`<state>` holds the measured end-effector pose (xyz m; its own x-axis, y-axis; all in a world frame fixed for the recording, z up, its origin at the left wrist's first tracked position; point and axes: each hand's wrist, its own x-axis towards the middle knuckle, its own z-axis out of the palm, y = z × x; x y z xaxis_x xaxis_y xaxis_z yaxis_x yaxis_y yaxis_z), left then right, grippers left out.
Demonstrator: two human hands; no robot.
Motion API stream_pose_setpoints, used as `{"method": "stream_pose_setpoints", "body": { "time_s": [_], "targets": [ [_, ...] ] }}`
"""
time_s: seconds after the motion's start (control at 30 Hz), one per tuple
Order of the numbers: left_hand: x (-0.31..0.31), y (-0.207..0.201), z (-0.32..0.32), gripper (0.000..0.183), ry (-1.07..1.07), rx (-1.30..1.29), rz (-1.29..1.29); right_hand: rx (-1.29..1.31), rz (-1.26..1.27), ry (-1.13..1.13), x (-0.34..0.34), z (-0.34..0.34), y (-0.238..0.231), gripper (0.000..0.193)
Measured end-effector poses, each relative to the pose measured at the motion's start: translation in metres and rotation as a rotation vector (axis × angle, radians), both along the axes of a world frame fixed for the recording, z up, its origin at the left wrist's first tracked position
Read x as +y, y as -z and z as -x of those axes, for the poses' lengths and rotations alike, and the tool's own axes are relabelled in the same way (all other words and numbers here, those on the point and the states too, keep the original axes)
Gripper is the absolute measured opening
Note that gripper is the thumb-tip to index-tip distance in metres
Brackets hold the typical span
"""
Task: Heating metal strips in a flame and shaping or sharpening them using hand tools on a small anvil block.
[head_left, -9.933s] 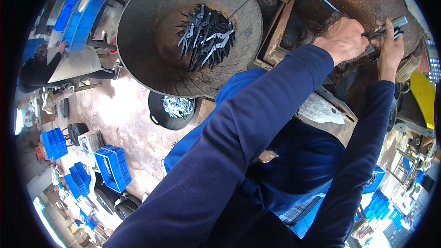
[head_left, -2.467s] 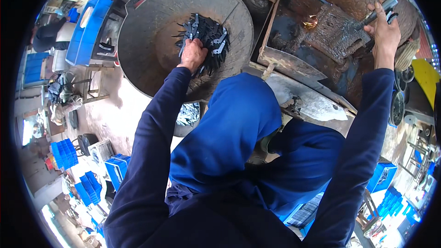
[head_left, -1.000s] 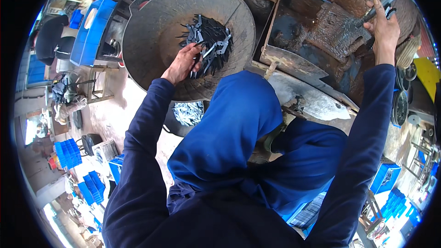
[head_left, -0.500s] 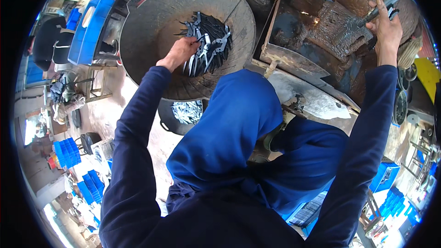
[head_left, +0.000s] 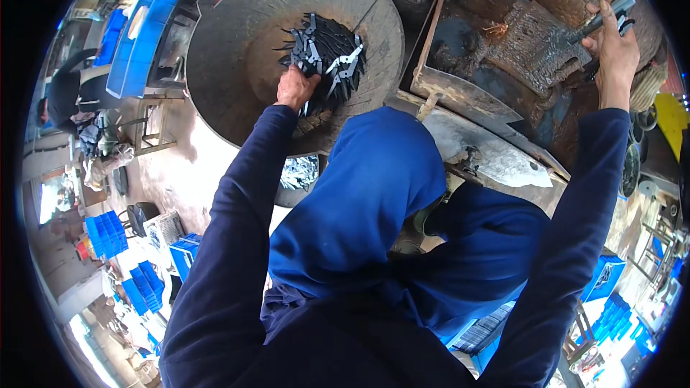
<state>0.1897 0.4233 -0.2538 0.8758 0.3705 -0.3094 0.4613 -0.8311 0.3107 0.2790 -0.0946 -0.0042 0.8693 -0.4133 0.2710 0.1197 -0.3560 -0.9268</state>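
Note:
In a wide, shallow metal pan (head_left: 237, 50) lies a heap of plier-like hand tools (head_left: 338, 57) with grey metal heads and black handles. My left hand (head_left: 297, 89) reaches into the near left side of this heap, its fingers curled among the tools. What lies between those fingers is hidden. Far to the right, my right hand (head_left: 617, 50) is wrapped round a grey metal handle (head_left: 622, 4). The handle's shaft points left toward a grimy, pitted metal block (head_left: 539, 43) inside a dirty open housing.
The housing's metal rim (head_left: 467, 97) stands right beside the pan. Below the pan, a tub holds shiny metal pieces (head_left: 298, 172). Blue bins (head_left: 144, 50) stand on a rack at left, with stacked blue crates (head_left: 106, 236) lower down. My bent knee (head_left: 388, 136) is close to the pan.
My left hand has moved right and slightly down, deeper against the heap; a pale tool near its fingers no longer shows there. A glow on the block has dimmed. My right hand has shifted slightly right.

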Motion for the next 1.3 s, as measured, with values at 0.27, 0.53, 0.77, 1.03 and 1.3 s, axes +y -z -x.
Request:
{"method": "stream_pose_setpoints", "body": {
  "time_s": [0.27, 0.53, 0.77, 1.03, 1.3],
  "targets": [
    [-0.003, 0.008, 0.000, 0.051, -0.104, 0.009, 0.070, 0.003, -0.002, 0.017, 0.002, 0.001, 0.000, 0.045],
    [-0.006, -0.018, -0.007, 0.007, -0.288, -0.201, 0.912, 0.009, -0.029, 0.017, -0.001, -0.002, 0.001, 0.043],
    [-0.027, -0.067, 0.009, 0.012, -0.250, -0.130, 1.351, -0.001, -0.046, 0.005, 0.003, 0.002, -0.001, 0.047],
    [-0.043, -0.053, 0.049, 0.020, -0.374, 0.049, 1.358, 0.014, -0.003, 0.017, 0.006, 0.001, -0.002, 0.046],
    [-0.055, -0.064, 0.062, 0.022, -0.233, 0.063, 1.167, 0.002, -0.008, 0.004, 0.003, -0.002, 0.001, 0.047]
  ]
}}
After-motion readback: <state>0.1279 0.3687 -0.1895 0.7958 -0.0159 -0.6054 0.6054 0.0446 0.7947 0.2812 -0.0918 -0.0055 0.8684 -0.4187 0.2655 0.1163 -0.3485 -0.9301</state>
